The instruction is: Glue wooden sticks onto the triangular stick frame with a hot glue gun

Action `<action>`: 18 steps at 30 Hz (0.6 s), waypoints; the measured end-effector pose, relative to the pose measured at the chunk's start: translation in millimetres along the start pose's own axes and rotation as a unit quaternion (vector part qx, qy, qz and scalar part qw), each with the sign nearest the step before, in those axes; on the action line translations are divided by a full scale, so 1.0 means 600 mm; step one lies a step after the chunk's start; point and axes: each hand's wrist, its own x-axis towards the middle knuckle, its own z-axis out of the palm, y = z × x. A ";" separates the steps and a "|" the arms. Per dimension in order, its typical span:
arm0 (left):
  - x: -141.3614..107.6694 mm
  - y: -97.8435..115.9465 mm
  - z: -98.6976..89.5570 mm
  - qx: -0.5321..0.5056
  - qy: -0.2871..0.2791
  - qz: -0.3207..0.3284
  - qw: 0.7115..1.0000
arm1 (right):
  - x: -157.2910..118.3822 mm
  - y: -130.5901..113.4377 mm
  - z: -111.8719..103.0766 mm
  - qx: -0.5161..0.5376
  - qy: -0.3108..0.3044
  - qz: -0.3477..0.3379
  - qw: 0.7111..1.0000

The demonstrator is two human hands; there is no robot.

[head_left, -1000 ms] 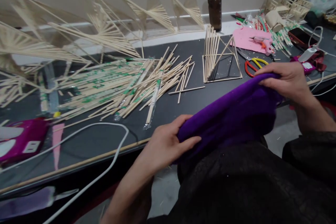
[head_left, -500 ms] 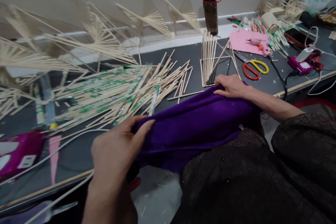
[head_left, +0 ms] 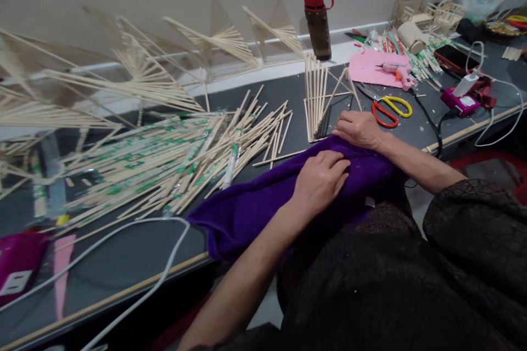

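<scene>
A purple cloth (head_left: 255, 205) lies across the front edge of the table and over my lap. My left hand (head_left: 320, 180) rests on the middle of the cloth, its fingers bent and touching the fabric. Just beyond it, my right hand (head_left: 357, 129) grips the cloth's upper edge with curled fingers. Behind my right hand stands a small frame of thin wooden sticks (head_left: 316, 98). Red and yellow handled scissors (head_left: 391, 111) lie close to the right hand.
Loose and wrapped sticks (head_left: 164, 159) spread over the left of the table (head_left: 123, 258). Fan-shaped stick models (head_left: 144, 82) and a bottle (head_left: 319, 30) stand along the wall. A pink glue gun (head_left: 397, 71), a phone (head_left: 455, 60) and a white cable (head_left: 173, 252) are also there.
My left hand has let go of the cloth's left end and moved right onto its middle. That end now lies on the table edge. The view has shifted slightly.
</scene>
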 end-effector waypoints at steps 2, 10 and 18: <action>0.034 -0.006 0.016 0.007 -0.034 0.021 0.999 | 0.003 0.005 -0.020 0.034 0.055 0.012 0.998; 0.054 -0.027 0.054 -0.041 -0.083 -0.021 0.995 | 0.143 -0.140 -0.059 0.199 0.111 -0.145 0.963; 0.064 -0.063 0.044 -0.093 -0.177 -0.007 0.980 | 0.220 -0.247 -0.014 0.299 0.044 -0.148 0.942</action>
